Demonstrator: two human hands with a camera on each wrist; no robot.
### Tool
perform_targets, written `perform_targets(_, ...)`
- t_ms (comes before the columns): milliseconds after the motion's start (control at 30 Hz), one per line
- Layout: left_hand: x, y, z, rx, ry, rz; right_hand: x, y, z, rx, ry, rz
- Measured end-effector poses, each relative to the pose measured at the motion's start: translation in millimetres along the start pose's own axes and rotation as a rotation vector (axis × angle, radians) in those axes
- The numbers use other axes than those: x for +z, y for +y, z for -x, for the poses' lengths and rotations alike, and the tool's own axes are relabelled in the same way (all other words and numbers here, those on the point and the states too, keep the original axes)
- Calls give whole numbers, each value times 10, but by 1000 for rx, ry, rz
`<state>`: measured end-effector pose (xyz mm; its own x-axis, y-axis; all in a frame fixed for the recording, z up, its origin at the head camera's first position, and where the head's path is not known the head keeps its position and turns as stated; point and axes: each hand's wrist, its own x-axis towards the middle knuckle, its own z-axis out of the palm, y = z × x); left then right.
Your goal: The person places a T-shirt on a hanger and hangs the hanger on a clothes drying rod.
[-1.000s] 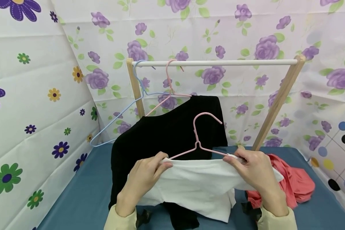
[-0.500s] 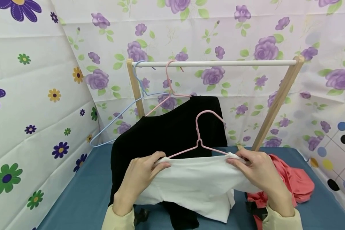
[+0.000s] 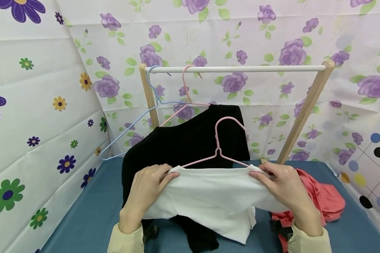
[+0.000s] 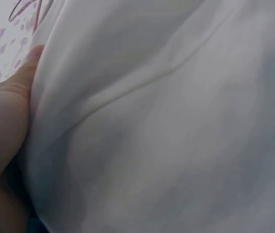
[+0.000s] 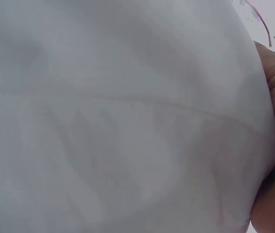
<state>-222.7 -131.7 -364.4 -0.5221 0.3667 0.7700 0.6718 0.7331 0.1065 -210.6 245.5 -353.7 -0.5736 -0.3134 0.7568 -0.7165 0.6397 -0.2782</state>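
Note:
A white shirt (image 3: 212, 196) is stretched between the two hands in the head view, its neckline on top. The left hand (image 3: 149, 186) pinches the left end of the neckline, thumb on the near side. At the right end the right hand (image 3: 282, 182) pinches the cloth the same way. From the neckline rises a pink hanger (image 3: 217, 151), its hook up and bent to the right; its lower parts are hidden inside the shirt. White cloth (image 4: 152, 121) fills most of the left wrist view, and the right wrist view shows mostly shirt fabric (image 5: 128, 131) too.
Behind stands a rack with a white rail (image 3: 240, 69) and wooden posts (image 3: 305, 112). A blue hanger (image 3: 130, 128) and another pink hanger (image 3: 186, 88) bearing a black shirt (image 3: 183, 147) hang at its left. A coral garment (image 3: 326, 200) lies crumpled on the blue surface (image 3: 85, 211) at right.
The left hand has shifted left and slightly up, widening the stretch of the neckline. The held pink hanger and the shirt's neckline have risen a little. The right hand has moved slightly right.

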Motion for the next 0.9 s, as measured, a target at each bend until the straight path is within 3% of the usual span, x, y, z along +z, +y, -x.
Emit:
perform_targets(333,-29,-24,14,-26,106,-17,-73,193,51,-16,68,-31)
perform_targets(900,-94,-26,19,-61,119,-31,-124,633,196,119,185,19)
